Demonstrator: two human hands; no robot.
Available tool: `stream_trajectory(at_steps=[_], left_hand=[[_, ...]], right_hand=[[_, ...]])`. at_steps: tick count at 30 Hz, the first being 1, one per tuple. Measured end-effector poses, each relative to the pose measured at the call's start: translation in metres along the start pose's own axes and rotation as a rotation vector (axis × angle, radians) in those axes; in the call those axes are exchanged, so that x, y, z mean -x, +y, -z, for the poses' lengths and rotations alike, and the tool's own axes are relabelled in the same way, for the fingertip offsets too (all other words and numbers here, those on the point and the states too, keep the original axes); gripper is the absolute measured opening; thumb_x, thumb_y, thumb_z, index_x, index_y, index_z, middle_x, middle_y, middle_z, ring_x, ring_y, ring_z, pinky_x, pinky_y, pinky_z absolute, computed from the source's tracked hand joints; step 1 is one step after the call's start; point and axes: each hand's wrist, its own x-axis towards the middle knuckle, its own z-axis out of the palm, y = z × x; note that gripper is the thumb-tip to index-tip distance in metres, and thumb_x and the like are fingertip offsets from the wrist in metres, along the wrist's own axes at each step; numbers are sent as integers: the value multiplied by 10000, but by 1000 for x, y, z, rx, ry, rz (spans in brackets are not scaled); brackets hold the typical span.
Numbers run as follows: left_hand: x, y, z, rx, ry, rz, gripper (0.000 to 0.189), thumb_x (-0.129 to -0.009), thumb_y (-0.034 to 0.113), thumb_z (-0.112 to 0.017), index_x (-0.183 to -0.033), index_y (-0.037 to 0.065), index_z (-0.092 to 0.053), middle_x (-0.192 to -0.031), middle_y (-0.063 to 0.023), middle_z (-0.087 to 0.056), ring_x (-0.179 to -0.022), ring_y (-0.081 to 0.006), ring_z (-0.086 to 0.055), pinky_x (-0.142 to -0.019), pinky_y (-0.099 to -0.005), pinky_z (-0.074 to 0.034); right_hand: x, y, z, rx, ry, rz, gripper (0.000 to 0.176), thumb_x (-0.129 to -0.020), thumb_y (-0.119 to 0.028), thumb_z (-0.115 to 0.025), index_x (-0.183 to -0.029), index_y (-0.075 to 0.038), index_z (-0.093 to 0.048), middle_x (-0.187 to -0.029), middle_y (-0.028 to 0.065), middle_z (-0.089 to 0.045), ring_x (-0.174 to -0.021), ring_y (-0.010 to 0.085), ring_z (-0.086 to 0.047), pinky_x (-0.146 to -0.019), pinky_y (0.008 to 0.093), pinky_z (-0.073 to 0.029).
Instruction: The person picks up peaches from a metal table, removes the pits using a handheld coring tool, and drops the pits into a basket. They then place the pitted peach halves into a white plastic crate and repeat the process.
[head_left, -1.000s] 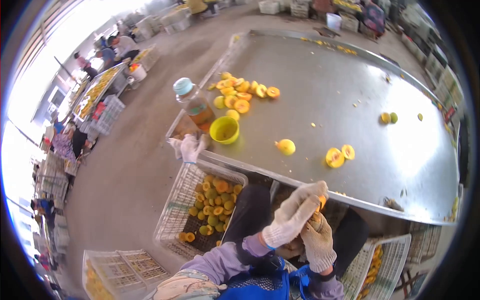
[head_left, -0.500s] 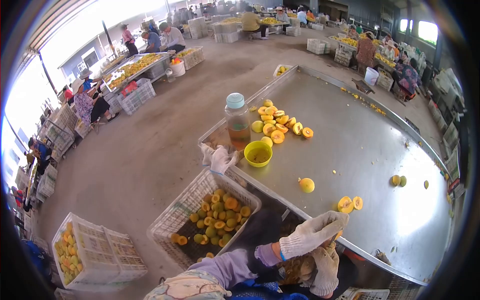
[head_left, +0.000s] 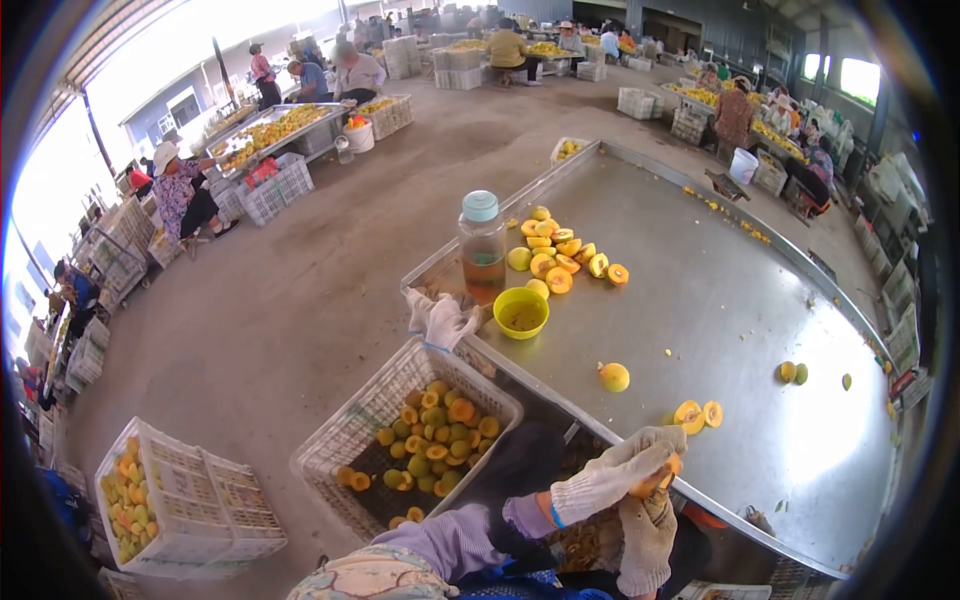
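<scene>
My left hand (head_left: 622, 468), in a white knit glove, is closed on an orange-fleshed peach (head_left: 657, 482) just off the near table edge. Right below it, my right hand (head_left: 646, 545), also gloved, is closed against the same fruit; its fingers are partly hidden, and I cannot see whether a tool is in them. Beside the hands on the metal table (head_left: 690, 290) lie cut peach halves (head_left: 690, 416). A whole yellow peach (head_left: 614, 377) sits a little farther in. More halves form a pile (head_left: 560, 262) at the table's far left part.
A bottle of brown liquid (head_left: 483, 262), a yellow-green bowl (head_left: 521, 313) and a white glove (head_left: 442, 318) stand or lie at the left table corner. Crates of peaches (head_left: 330, 425) (head_left: 215, 500) are on the floor to the left. Several people work at tables behind.
My left hand has shifted slightly down and its fingers have tilted; more of the orange peach now shows between the hands. The view has moved a little.
</scene>
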Motion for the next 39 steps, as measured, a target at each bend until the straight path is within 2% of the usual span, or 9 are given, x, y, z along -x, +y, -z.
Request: stream_trajectory(at_steps=[3, 6, 8, 15, 18, 21, 32, 35, 39], left_hand=[[3, 4, 1, -84, 32, 7, 495, -1029, 364, -509, -1403, 43, -463, -1215, -44, -550, -1137, -120, -514, -1017, -222, -397], [6, 8, 9, -175, 89, 73, 540, -1001, 257, -578, -1444, 0, -406, -1397, -67, -496, -1278, -130, -466, -1078, -236, -366], [10, 19, 9, -601, 96, 150, 617, -969, 269, -620, -1469, 7, -371, -1424, -78, -473, -1293, -135, -451, -1095, -256, -351], [13, 4, 33, -353, -191, 364, 562, -940, 271, -647, -1408, 27, -454, -1318, -72, -543, -1204, -143, -505, -1053, -279, -397], [14, 4, 38, -446, -190, 276, 508, -934, 257, -651, -1358, 25, -495, -1260, -63, -566, -1155, -139, -524, -1020, -282, -426], [12, 9, 39, -407, -3, 224, 470, -943, 221, -649, -1355, 49, -503, -1248, -49, -563, -1140, -125, -530, -993, -262, -443], [13, 3, 48, -286, -5, 84, 451, -954, 174, -622, -1367, 67, -475, -1262, -46, -537, -1174, -138, -522, -1042, -282, -415], [17, 9, 34, -93, 153, 17, 532, -934, 145, -606, -1419, 39, -417, -1219, -104, -586, -1128, -176, -579, -1030, -304, -434], [17, 12, 28, -65, 228, -5, 495, -967, 214, -583, -1401, 30, -434, -1183, -134, -612, -1034, -240, -642, -889, -327, -527]], right_hand=[[-7, 3, 12, -31, -51, -73, 148, -893, -107, -628, -1029, -51, -613, -626, 32, -621, -419, 133, -551, -408, 241, -446], [-17, 13, 25, -81, 18, -16, 136, -901, -116, -617, -1017, -49, -600, -617, 31, -614, -407, 124, -532, -388, 230, -426], [-17, -2, 23, -53, 101, -38, 133, -906, -134, -609, -1008, -52, -581, -598, 29, -594, -397, 114, -515, -367, 219, -401], [-6, -41, 12, -15, 145, -204, 158, -923, -143, -571, -1064, -79, -539, -608, 29, -575, -397, 97, -483, -380, 204, -415], [-26, 29, 39, -71, 146, -47, 187, -907, -143, -585, -1073, -73, -535, -606, 32, -575, -396, 104, -480, -386, 209, -418], [2, -35, 6, -33, 95, -134, 230, -893, -146, -601, -1095, -60, -534, -604, 42, -578, -404, 114, -487, -387, 217, -414], [11, -39, -3, -59, -95, -243, 317, -881, -168, -647, -1152, -51, -532, -619, 54, -604, -453, 121, -536, -425, 227, -432], [18, -50, -7, -87, -126, -303, 324, -885, -174, -666, -1154, -51, -535, -674, 40, -611, -519, 96, -549, -472, 220, -438], [20, -57, -9, -66, -216, -365, 307, -896, -202, -697, -1125, -52, -559, -728, 14, -616, -594, 57, -545, -522, 202, -433]])
